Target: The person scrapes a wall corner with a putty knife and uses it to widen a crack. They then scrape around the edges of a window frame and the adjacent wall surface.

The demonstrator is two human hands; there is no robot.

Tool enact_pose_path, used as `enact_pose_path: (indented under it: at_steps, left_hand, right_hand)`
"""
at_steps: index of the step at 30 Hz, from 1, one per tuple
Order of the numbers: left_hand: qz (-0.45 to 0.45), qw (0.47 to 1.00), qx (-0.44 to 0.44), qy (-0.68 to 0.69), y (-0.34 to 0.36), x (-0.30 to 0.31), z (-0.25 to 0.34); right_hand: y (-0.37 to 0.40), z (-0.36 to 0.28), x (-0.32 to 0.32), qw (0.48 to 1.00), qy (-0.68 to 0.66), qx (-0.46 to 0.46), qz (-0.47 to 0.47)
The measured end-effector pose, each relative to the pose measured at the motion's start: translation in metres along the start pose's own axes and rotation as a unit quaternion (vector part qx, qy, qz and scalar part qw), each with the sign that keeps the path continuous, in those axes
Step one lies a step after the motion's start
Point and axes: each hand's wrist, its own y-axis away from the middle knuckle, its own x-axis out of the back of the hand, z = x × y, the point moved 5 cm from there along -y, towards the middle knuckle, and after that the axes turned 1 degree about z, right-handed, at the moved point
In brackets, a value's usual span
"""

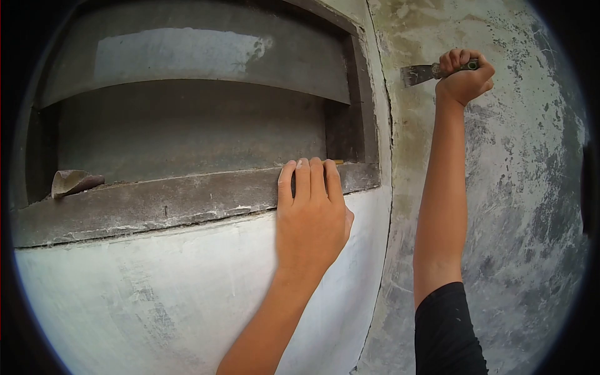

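Note:
My right hand (465,78) is raised at the upper right, fingers wrapped round the dark handle of a putty knife (420,74). The flat metal blade points left, over the patchy, stained wall (500,206). Lower and nearer the middle, my left hand (311,215) lies on the front edge of a worn brown ledge (156,199). Its fingers are stretched over the top of that ledge, slightly apart, and the thumb is mostly hidden. Just past the fingertips a small yellowish stick-like piece (338,162) shows.
Behind the ledge is a framed recess with a grey panel (187,125). A curled scrap resembling sandpaper (76,182) rests at the ledge's left end. White wall (206,287) runs below. A long crack (389,119) divides the frame side from the stained wall.

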Motion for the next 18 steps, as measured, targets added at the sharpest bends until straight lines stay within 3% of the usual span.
enact_pose_path:
  at_steps: [5, 8, 11, 15, 18]
  left_hand:
    - [-0.003, 1.000, -0.001, 0.007, 0.000, 0.001, 0.001]
    - [-0.007, 1.000, 0.002, 0.009, 0.001, -0.001, 0.002]
    - [-0.003, 1.000, 0.004, 0.001, 0.000, -0.001, -0.001]
    - [-0.006, 1.000, 0.007, 0.013, 0.000, -0.001, 0.000]
    - [-0.002, 1.000, 0.002, 0.006, 0.000, 0.000, 0.000]
  right_hand:
    - [0.006, 0.034, -0.006, 0.996, 0.077, -0.038, 0.025]
    - [-0.010, 0.016, -0.008, 0.998, -0.015, -0.048, 0.041]
    - [-0.013, -0.002, -0.015, 0.999, -0.027, -0.026, -0.032]
    - [0.014, 0.028, -0.011, 0.993, 0.110, -0.038, -0.030]
    - [0.011, 0.028, -0.011, 0.987, 0.116, -0.077, -0.080]
